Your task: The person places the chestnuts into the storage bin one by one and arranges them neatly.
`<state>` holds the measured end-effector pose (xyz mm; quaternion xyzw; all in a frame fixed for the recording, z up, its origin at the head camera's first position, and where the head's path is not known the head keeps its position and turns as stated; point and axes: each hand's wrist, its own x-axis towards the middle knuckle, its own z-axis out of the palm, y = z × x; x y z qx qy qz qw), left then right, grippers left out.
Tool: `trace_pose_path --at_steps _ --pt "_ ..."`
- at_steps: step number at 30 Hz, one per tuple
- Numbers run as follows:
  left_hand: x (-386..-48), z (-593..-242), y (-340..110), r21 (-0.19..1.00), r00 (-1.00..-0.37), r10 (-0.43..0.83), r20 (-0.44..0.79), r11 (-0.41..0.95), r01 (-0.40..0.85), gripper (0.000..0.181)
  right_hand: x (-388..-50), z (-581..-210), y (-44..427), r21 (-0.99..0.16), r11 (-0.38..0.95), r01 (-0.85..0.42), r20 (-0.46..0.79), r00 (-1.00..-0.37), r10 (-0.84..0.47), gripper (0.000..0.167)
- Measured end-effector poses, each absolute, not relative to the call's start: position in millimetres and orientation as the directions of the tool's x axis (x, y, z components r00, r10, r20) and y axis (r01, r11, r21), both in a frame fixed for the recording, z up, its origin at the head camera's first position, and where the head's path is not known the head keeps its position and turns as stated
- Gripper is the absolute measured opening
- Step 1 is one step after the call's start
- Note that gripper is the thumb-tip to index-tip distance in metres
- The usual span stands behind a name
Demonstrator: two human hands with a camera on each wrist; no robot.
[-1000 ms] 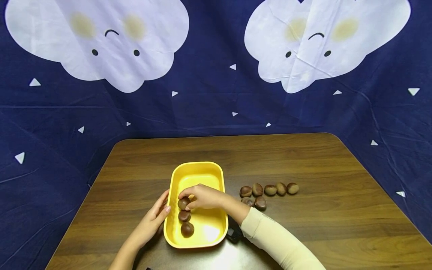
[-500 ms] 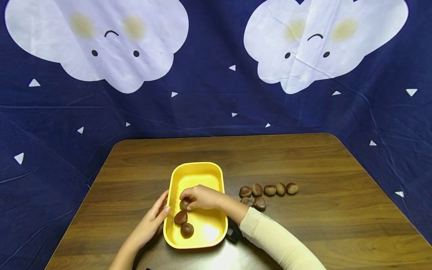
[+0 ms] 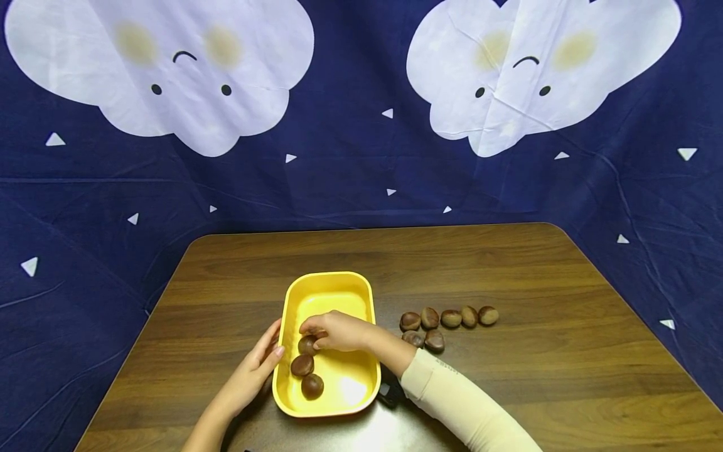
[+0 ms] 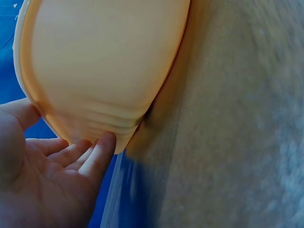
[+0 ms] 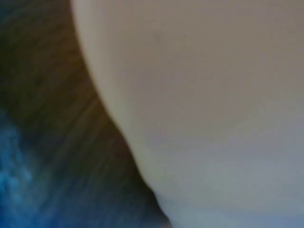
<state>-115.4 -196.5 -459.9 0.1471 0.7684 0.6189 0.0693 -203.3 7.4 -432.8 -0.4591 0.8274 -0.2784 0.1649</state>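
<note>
A yellow plastic box stands on the wooden table, with three brown chestnuts in a rough column along its left side. My left hand holds the box's left side, thumb at the rim and fingers against the outer wall; the left wrist view shows this hand from below. Inside the box, my right hand pinches the farthest chestnut between thumb and fingers. Just nearer lie a second chestnut and a third chestnut. The right wrist view is filled by a blurred pale surface.
To the right of the box, several chestnuts form a row on the table, with two more chestnuts in front of its left end. A small black object sits by the box's right wall, under the right forearm. A blue cloud-printed cloth hangs behind.
The middle chestnut in the box has shifted slightly left and nearer. The right hand stays at the farthest chestnut, which has moved only slightly. The left hand keeps its place on the box.
</note>
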Motion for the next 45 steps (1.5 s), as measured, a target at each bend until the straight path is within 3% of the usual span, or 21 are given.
trace_pose_path --at_steps 24,38,45 --pt "-116 -461 -196 0.970 -0.944 0.317 0.089 0.189 0.154 0.053 -200 -418 30 -0.732 0.247 -0.635 0.312 -0.635 -0.707 0.041" --pt "-115 -461 -196 0.966 -0.946 0.309 0.095 0.201 0.163 0.053 -180 -399 90 -0.722 0.193 -0.664 0.474 -0.679 -0.560 0.041" --pt "-115 -461 -196 0.968 -0.946 0.308 0.098 0.190 0.162 0.053 -163 -391 125 -0.749 0.253 -0.612 0.439 -0.745 -0.502 0.043"
